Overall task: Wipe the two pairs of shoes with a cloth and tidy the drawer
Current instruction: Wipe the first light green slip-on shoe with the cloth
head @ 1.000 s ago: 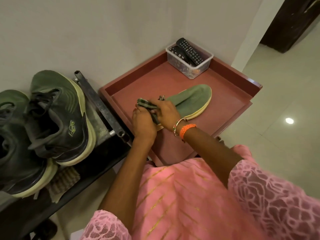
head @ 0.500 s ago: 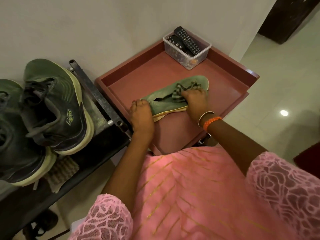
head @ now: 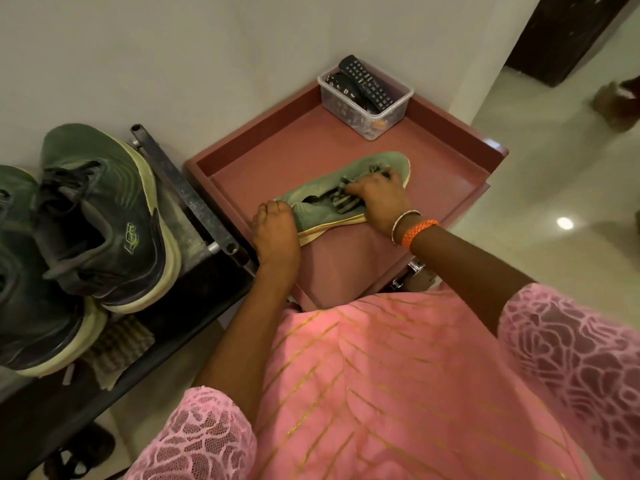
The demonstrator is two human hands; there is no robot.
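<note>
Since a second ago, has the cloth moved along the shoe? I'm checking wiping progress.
Yes. The right hand carried the cloth from the shoe's heel end toward its toe, nearer the plastic box.

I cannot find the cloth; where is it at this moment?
The striped cloth lies on the light green shoe in the red tray, under the right hand, near the centre of the head view.

The left hand (head: 275,230) reaches forward with its arm extended, fingers curled down and gripping. The right hand (head: 379,199) lies further forward, fingers bent and pressing, wrist ringed with bangles.
</note>
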